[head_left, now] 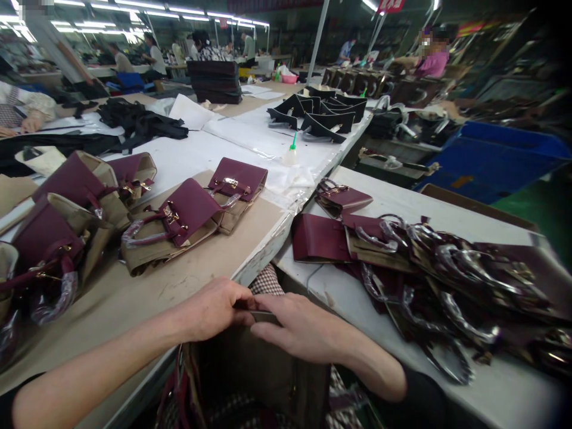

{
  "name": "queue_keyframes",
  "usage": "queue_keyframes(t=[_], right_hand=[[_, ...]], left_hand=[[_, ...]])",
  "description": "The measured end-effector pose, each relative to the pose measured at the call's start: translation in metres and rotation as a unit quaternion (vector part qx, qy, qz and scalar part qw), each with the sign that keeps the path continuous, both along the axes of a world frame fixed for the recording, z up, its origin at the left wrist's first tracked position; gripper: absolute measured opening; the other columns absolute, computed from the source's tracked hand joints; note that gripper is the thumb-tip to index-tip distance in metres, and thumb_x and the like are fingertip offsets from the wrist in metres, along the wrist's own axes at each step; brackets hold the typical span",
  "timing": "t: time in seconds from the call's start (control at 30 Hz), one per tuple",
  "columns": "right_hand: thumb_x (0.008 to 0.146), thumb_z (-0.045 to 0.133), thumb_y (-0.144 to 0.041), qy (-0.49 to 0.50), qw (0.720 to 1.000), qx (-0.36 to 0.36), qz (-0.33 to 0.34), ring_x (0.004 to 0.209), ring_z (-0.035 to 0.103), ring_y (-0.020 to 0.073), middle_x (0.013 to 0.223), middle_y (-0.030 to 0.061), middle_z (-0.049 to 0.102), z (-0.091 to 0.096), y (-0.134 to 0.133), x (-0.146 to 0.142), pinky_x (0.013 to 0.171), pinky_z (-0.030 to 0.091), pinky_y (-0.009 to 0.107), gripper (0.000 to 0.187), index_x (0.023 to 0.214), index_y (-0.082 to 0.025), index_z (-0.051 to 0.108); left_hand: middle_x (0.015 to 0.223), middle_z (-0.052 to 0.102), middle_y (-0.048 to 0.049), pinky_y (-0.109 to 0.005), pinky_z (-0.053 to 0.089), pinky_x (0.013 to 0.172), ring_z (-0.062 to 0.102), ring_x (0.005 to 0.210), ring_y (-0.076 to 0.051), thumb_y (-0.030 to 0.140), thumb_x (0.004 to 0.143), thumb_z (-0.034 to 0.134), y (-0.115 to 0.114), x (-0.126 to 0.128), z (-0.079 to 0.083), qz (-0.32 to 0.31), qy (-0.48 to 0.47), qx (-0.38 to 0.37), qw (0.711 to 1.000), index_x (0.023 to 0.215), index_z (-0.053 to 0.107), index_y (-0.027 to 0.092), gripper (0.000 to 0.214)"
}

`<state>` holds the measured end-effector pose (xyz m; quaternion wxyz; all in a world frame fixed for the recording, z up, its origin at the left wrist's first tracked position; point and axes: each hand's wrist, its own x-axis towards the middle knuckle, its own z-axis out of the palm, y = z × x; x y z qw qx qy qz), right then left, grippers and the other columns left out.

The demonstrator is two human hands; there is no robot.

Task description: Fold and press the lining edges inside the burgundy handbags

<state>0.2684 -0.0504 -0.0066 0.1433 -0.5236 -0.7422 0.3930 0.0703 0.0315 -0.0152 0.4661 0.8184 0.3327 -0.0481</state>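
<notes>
On my lap, between two tables, stands a handbag [250,369] with its brown-olive lining side toward me and some burgundy at its left. My left hand [218,307] is closed on the bag's top edge, fingers curled over it. Beside it, almost touching, my right hand [295,325] pinches the same edge between thumb and fingers. The fingertips of both hands are partly hidden behind the edge. Nearest to my left hand on the left table is a burgundy handbag [190,211] with a plastic-wrapped handle.
Several burgundy bags [58,238] lie on the left table [214,256]. A heap of bags with wrapped handles [429,256] covers much of the right table [339,298]. Farther off are a green-tipped bottle [290,154], black bag pieces [322,113] and a blue bin [500,158]. A co-worker's hand [31,122] is at left.
</notes>
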Motion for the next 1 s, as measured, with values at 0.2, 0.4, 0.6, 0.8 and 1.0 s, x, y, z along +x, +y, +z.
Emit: queue_keyframes(t=[0.2, 0.4, 0.6, 0.8, 1.0], right_hand=[[0.091, 0.059, -0.024, 0.004, 0.999, -0.040, 0.018, 0.059, 0.052, 0.0136, 0.061, -0.0021, 0.062, -0.011, 0.014, -0.013, 0.056, 0.031, 0.024, 0.023, 0.073, -0.020, 0.072], [0.090, 0.056, -0.022, 0.039, 0.997, -0.059, 0.012, 0.059, 0.050, 0.0135, 0.059, -0.0026, 0.058, -0.014, 0.012, -0.004, 0.055, 0.035, 0.022, 0.023, 0.074, -0.020, 0.072], [0.081, 0.048, -0.008, 0.097, 0.987, -0.100, 0.079, 0.077, 0.063, 0.0167, 0.087, -0.0008, 0.073, -0.013, 0.018, 0.005, 0.067, 0.046, 0.023, 0.039, 0.107, -0.022, 0.074], [0.091, 0.056, -0.032, 0.062, 0.991, -0.085, 0.082, 0.064, 0.054, 0.0145, 0.071, -0.0019, 0.064, -0.020, 0.030, -0.011, 0.058, 0.040, 0.023, 0.021, 0.087, -0.020, 0.073], [0.093, 0.056, -0.025, 0.050, 0.995, -0.031, 0.082, 0.064, 0.053, 0.0137, 0.065, -0.0028, 0.057, -0.025, 0.032, -0.020, 0.062, 0.037, 0.023, 0.022, 0.075, -0.020, 0.067]], left_hand=[[0.068, 0.059, 0.0059, -0.020, 0.033, 0.058, 0.049, 0.066, -0.012, 0.035, 0.073, 0.076, 0.007, -0.022, -0.003, 0.037, -0.012, -0.072, 0.997, 0.082, 0.071, 0.019, 0.019], [0.070, 0.061, 0.0047, -0.022, 0.034, 0.062, 0.053, 0.071, -0.015, 0.036, 0.080, 0.069, 0.013, -0.044, 0.002, 0.017, 0.022, -0.031, 0.999, 0.088, 0.076, 0.023, 0.017], [0.069, 0.062, 0.0053, -0.022, 0.033, 0.060, 0.053, 0.069, -0.014, 0.032, 0.078, 0.069, 0.008, -0.044, 0.001, 0.059, 0.021, -0.057, 0.996, 0.085, 0.077, 0.021, 0.015], [0.070, 0.062, 0.0051, -0.021, 0.034, 0.059, 0.051, 0.066, -0.013, 0.028, 0.070, 0.075, 0.010, -0.044, -0.009, 0.092, -0.010, -0.132, 0.987, 0.085, 0.072, 0.016, 0.020], [0.080, 0.065, 0.0035, -0.022, 0.039, 0.067, 0.055, 0.076, -0.016, 0.031, 0.070, 0.074, 0.013, -0.063, -0.011, 0.082, 0.027, -0.145, 0.986, 0.095, 0.074, 0.017, 0.029]])
